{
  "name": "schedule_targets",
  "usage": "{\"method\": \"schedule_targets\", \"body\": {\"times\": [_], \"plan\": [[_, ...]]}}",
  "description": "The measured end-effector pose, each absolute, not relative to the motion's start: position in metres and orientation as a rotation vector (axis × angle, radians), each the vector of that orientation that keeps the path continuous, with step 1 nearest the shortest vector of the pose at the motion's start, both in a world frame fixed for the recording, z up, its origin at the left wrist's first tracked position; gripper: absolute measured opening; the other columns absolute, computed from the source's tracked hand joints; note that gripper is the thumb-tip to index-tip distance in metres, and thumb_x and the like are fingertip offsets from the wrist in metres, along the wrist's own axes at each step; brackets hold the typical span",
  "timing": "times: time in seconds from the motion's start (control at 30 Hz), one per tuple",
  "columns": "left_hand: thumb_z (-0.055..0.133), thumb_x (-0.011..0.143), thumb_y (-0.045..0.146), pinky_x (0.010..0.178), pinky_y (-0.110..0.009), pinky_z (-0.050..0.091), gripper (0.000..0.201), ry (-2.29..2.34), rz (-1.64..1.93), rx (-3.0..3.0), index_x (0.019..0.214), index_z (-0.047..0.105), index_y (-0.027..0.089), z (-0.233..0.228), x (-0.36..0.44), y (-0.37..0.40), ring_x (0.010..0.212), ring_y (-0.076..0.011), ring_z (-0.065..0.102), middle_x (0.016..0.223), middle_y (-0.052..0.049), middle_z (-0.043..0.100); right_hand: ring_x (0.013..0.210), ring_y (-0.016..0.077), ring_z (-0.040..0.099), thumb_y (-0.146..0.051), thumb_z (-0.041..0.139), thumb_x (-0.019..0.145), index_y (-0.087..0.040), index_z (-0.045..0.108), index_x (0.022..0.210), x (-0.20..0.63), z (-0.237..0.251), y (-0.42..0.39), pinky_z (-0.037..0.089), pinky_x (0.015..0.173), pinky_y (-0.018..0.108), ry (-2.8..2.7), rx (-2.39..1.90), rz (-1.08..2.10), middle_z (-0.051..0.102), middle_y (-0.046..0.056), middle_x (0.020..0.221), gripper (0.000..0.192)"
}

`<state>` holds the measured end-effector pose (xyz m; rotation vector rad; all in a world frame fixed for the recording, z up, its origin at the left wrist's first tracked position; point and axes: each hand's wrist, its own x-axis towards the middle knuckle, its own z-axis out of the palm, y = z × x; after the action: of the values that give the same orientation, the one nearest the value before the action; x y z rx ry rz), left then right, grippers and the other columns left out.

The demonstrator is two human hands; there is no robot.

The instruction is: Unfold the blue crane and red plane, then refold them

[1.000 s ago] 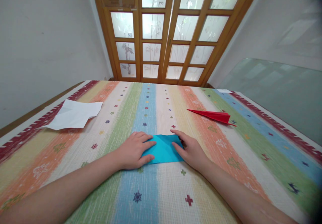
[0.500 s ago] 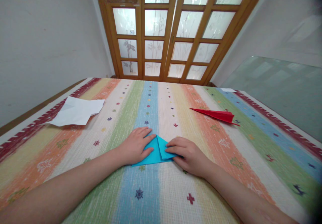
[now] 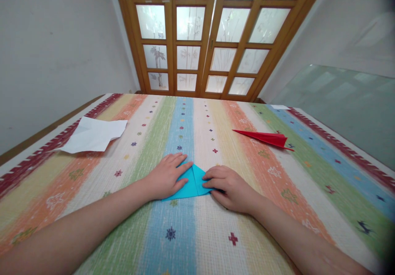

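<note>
Now: 2 hands flat on blue paper

Your left hand [image 3: 165, 176] lies spread on the folded blue paper [image 3: 191, 182]; your right hand [image 3: 230, 186] presses its right flap, fingers together. It sits mid-tablecloth [image 3: 197, 242], well apart from the red paper plane [image 3: 265, 137].

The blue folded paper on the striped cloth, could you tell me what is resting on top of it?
The left hand presses flat on the blue paper, the right hand on its right side. The paper's parts beneath both hands are hidden.
</note>
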<state>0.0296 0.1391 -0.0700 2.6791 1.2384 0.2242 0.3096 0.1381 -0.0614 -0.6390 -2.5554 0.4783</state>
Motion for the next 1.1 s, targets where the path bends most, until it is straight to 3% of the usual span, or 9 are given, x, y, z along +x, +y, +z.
{"method": "schedule_targets", "body": {"times": [0.2, 0.43, 0.6, 0.73, 0.87, 1.0, 1.1], "plan": [[0.038, 0.102, 0.052, 0.119, -0.055, 0.022, 0.055, 1.249, 0.244, 2.702, 0.152, 0.041, 0.029, -0.074, 0.028, 0.14, 0.149, -0.0333, 0.027, 0.163, -0.01, 0.031, 0.102, 0.0252, 0.065, -0.014, 0.059, 0.085, -0.025, 0.073, 0.109, 0.309, -0.06, 0.139, 0.049, 0.094, 0.048, -2.564, -0.627, 0.478, 0.072, 0.009, 0.11, 0.03], [0.038, 0.101, 0.053, 0.119, -0.055, 0.023, 0.058, 1.303, 0.183, 2.689, 0.154, 0.036, 0.029, -0.074, 0.029, 0.14, 0.15, -0.0337, 0.025, 0.163, -0.011, 0.029, 0.104, 0.0271, 0.064, -0.038, 0.068, 0.089, -0.022, 0.073, 0.11, 0.309, -0.054, 0.138, 0.048, 0.094, 0.048, -2.602, -0.614, 0.51, 0.071, 0.011, 0.111, 0.026], [0.036, 0.103, 0.047, 0.121, -0.053, 0.017, 0.051, 1.171, 0.119, 2.777, 0.149, 0.045, 0.025, -0.064, 0.033, 0.138, 0.152, -0.0316, 0.021, 0.163, -0.01, 0.032, 0.099, 0.024, 0.065, -0.026, 0.058, 0.096, -0.023, 0.075, 0.1, 0.306, -0.056, 0.137, 0.049, 0.092, 0.045, -2.578, -0.678, 0.467, 0.073, 0.009, 0.105, 0.018], [0.034, 0.105, 0.04, 0.124, -0.046, 0.017, 0.049, 0.864, 0.061, 2.826, 0.15, 0.043, 0.022, -0.057, 0.036, 0.133, 0.148, -0.0245, 0.032, 0.157, -0.007, 0.042, 0.099, 0.024, 0.065, -0.023, 0.059, 0.094, -0.023, 0.075, 0.1, 0.306, -0.058, 0.138, 0.05, 0.09, 0.045, -2.6, -0.671, 0.458, 0.073, 0.009, 0.104, 0.017], [0.036, 0.104, 0.039, 0.124, -0.043, 0.019, 0.051, 0.752, 0.065, 2.807, 0.151, 0.041, 0.02, -0.054, 0.038, 0.128, 0.146, -0.0237, 0.036, 0.156, -0.009, 0.044, 0.1, 0.0241, 0.066, -0.022, 0.06, 0.093, -0.024, 0.076, 0.098, 0.307, -0.057, 0.139, 0.05, 0.091, 0.045, -2.595, -0.664, 0.46, 0.073, 0.009, 0.104, 0.016], [0.038, 0.103, 0.045, 0.124, -0.046, 0.019, 0.057, 0.788, 0.116, 2.758, 0.155, 0.035, 0.021, -0.058, 0.035, 0.131, 0.148, -0.026, 0.033, 0.16, -0.01, 0.037, 0.107, 0.0249, 0.064, -0.023, 0.063, 0.092, -0.025, 0.076, 0.1, 0.307, -0.057, 0.139, 0.047, 0.097, 0.048, -2.583, -0.676, 0.46, 0.072, 0.009, 0.111, 0.016], [0.039, 0.102, 0.052, 0.124, -0.048, 0.016, 0.066, 0.879, 0.111, 2.718, 0.159, 0.025, 0.021, -0.062, 0.034, 0.136, 0.151, -0.0275, 0.025, 0.164, -0.011, 0.027, 0.122, 0.028, 0.058, -0.027, 0.066, 0.09, -0.027, 0.075, 0.102, 0.308, -0.056, 0.139, 0.036, 0.109, 0.056, -2.607, -0.753, 0.462, 0.069, 0.007, 0.126, 0.015]]}}
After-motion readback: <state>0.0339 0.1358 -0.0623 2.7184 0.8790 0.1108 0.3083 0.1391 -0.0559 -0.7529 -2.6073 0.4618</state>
